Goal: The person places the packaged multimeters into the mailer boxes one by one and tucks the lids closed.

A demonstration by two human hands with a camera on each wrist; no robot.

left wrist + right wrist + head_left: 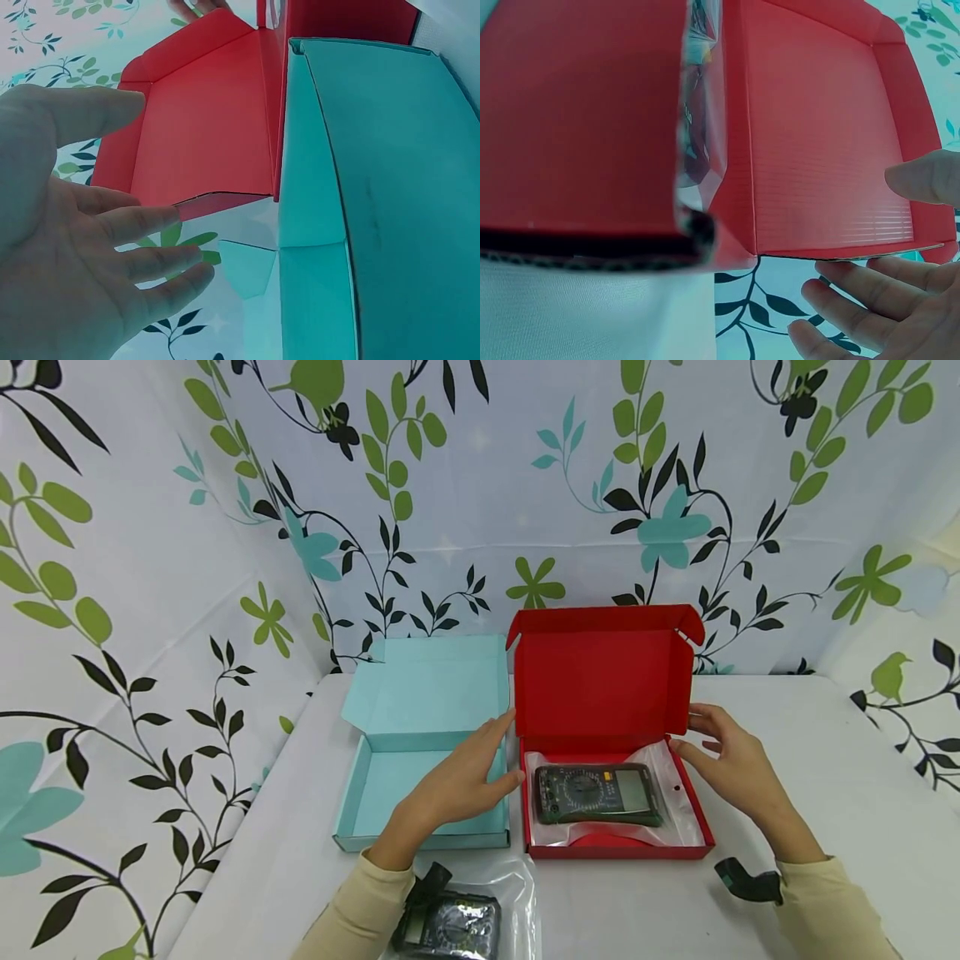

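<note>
Smooth red cardboard box point(622, 852) with corrugated cut edges and raised, flapped lid point(600, 677). Inside, a dark oblong multimeter point(596, 795) in wrinkled clear plastic point(680, 817). At the red box's 9 o'clock, a shallow, open teal box point(397, 777); at 7 o'clock, another multimeter point(465, 927) in glossy film. Left hand point(461, 783) with straight, spread fingers, red box at its 3 o'clock. Right hand point(731, 767) with relaxed fingers, thumb apart, red box at its 9 o'clock; lid contact impossible to tell.
</note>
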